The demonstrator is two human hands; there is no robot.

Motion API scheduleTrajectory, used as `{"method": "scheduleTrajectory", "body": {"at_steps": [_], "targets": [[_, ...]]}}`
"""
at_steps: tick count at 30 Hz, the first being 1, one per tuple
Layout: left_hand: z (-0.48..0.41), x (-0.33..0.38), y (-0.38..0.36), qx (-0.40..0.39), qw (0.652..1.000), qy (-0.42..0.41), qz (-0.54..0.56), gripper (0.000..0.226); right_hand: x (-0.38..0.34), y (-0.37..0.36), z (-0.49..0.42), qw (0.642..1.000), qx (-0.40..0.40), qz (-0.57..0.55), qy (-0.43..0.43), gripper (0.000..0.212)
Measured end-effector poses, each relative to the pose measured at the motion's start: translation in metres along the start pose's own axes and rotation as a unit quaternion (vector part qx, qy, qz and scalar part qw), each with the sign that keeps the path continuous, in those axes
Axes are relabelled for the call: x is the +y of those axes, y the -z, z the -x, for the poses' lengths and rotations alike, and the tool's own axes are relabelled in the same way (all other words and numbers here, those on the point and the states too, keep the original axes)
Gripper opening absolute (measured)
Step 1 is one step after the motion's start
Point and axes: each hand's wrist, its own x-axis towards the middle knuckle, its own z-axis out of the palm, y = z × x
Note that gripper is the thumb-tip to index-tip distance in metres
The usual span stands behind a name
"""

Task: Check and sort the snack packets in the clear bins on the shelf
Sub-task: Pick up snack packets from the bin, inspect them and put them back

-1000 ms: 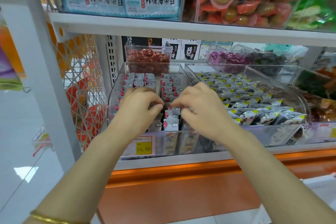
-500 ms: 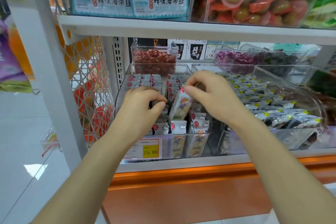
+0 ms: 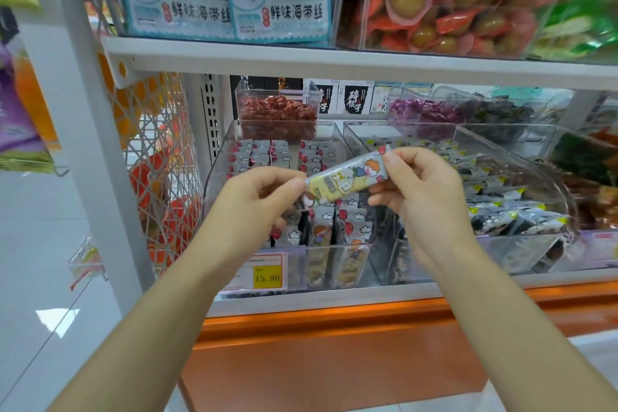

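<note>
Clear bin (image 3: 215,177) at 12 o'clock, packet rows (image 3: 264,154) standing inside | left hand (image 3: 257,201) pinches the packet's 8 o'clock end, right hand (image 3: 424,187) its 2 o'clock end | change — packet (image 3: 347,182) has come up out of the rows, slanted above the bin: checking begun, sorting pending | kelp packs (image 3: 277,10) overhead read 鲜味海带丝; price tag (image 3: 267,273) reads 15.80

The person's left hand (image 3: 257,197) and right hand (image 3: 424,191) are bare, with slender fingers (image 3: 404,160). The left forearm (image 3: 160,304) and right forearm (image 3: 495,304) are bare too, uncovered from the wrists down to the lower edge of the view, smooth and slim in shape.
</note>
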Motion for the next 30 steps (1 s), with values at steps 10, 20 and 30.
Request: {"method": "scheduleTrajectory", "body": {"at_steps": [10, 20, 30], "targets": [[-0.0002, 0.0035, 0.0013, -0.007, 0.944, 0.156, 0.292, 0.029, -0.0008, 0.0065, 0.0039, 0.958, -0.035, -0.230, -0.170, 0.004], [-0.0024, -0.0005, 0.0047, 0.009, 0.921, 0.156, 0.357, 0.016, 0.0014, 0.0082, 0.0029, 0.970, -0.040, -0.191, -0.148, 0.017], [0.0025, 0.0046, 0.0026, -0.005, 0.964, 0.074, 0.256, 0.026, 0.0043, 0.0094, 0.0032, 0.982, -0.050, -0.130, -0.131, 0.013]]}}
